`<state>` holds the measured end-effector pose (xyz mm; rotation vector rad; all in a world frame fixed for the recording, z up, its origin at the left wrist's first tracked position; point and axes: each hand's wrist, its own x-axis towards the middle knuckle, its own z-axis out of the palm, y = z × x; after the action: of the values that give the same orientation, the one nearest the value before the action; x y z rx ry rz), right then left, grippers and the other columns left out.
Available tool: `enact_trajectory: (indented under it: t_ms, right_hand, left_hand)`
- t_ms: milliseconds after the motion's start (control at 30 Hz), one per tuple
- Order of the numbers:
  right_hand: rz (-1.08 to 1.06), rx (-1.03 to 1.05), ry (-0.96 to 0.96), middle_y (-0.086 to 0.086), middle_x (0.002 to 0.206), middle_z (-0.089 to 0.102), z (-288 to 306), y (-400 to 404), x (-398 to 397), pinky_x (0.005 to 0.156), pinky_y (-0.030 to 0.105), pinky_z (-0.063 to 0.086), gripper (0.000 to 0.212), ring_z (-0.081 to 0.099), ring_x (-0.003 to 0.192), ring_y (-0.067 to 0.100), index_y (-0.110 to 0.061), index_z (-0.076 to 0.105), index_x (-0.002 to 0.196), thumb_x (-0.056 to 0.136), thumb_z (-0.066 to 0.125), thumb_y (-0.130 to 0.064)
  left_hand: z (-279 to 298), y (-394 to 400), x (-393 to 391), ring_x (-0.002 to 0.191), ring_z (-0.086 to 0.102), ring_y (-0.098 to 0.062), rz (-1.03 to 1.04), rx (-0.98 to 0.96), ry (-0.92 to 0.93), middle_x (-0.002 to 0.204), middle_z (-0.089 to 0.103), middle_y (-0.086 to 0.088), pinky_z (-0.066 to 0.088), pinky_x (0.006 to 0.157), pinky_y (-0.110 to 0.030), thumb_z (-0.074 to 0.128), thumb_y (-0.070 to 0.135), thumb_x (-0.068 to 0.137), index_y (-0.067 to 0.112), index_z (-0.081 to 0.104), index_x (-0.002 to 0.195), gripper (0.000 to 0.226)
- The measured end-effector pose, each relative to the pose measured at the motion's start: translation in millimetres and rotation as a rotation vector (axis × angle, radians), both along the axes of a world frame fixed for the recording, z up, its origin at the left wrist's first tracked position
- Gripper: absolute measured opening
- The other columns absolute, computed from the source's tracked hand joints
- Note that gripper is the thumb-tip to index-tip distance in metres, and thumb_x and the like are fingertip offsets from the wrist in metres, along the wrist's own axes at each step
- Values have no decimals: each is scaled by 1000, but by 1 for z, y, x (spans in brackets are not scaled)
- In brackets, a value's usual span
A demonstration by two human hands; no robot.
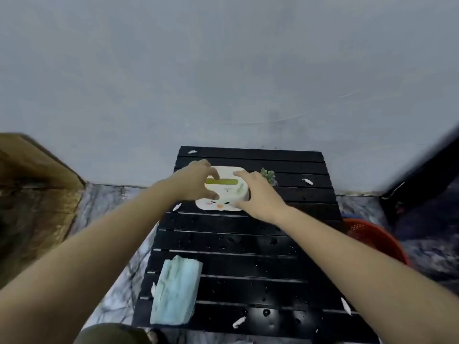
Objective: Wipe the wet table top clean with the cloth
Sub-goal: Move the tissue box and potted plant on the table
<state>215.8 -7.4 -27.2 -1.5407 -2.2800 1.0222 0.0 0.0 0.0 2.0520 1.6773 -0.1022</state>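
Hands, left (196, 181) and right (257, 194), clasp the box (223, 192) from either side; cloth (175, 291) lies nearer than the box, on the wet table (248, 269).

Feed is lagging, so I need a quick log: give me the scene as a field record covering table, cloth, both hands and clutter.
table: black slatted table top, water drops on the near slats
cloth: folded pale blue cloth, near-left edge, untouched
left hand: left hand on the left side of the white tissue box
right hand: right hand on the box's right side
clutter: small green plant behind the right hand; white scraps scattered on the slats
beside table: red basket on the floor, right
wiping: not yet begun
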Motion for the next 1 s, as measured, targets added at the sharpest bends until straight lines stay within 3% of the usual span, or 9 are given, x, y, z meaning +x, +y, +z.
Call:
enact_trajectory:
  t_ms: [167,267,367,500,600,700,867,1000]
  right_hand:
    - [-144,40,184,-2,162,13,-70,-12,-6,115,36,25,83,13,149,17,-39,24,152,86,74,-30]
    - [-169,77,270,-3,165,6,-100,-11,-8,119,37,22,86,2,152,11,-41,21,152,87,74,-27]
    - [-179,130,324,-6,165,4,-122,-14,-12,113,26,23,89,2,150,4,-45,18,152,87,74,-23]
    - [-252,150,402,-6,166,9,-137,-19,-15,110,20,20,89,3,149,0,-43,16,153,89,70,-14]
    - [-282,122,437,-4,161,25,-140,-20,-14,118,30,26,87,19,150,12,-40,19,153,88,69,-9]
    - [-307,85,479,-6,152,41,-141,-18,-14,112,42,41,83,41,139,14,-47,23,148,88,68,-10]
    - [-319,68,510,-4,148,44,-145,-18,-12,106,46,47,81,48,131,18,-48,28,145,87,67,-7]
    - [-287,64,454,1,144,48,-144,-18,-11,104,42,48,84,51,127,20,-40,24,150,88,68,-5]
  left_hand:
    - [-85,-20,-13,150,17,-38,101,199,-72,167,-6,-10,37,114,-54,78,56,76,33,25,154,97]
    - [-124,-25,-21,152,14,-37,175,273,-195,167,-15,-8,35,116,-54,80,54,75,44,15,155,103]
    - [-149,-30,-21,156,9,-30,245,293,-379,168,-6,-12,32,119,-48,81,46,78,44,21,153,96]
    - [-174,-34,-21,146,34,-31,328,362,-450,167,9,-6,44,110,-44,77,29,85,49,27,149,84]
    - [-183,-37,-22,147,35,-28,399,384,-524,165,21,-5,46,108,-52,76,26,86,54,29,147,82]
    - [-183,-40,-19,140,42,-24,427,407,-558,154,42,2,47,108,-50,75,21,87,53,33,146,79]
    - [-183,-46,-16,117,57,-17,472,412,-591,138,55,9,51,103,-43,76,16,87,53,40,145,78]
    - [-177,-50,-17,113,62,-19,500,367,-620,129,58,7,52,104,-39,76,12,87,50,44,145,76]
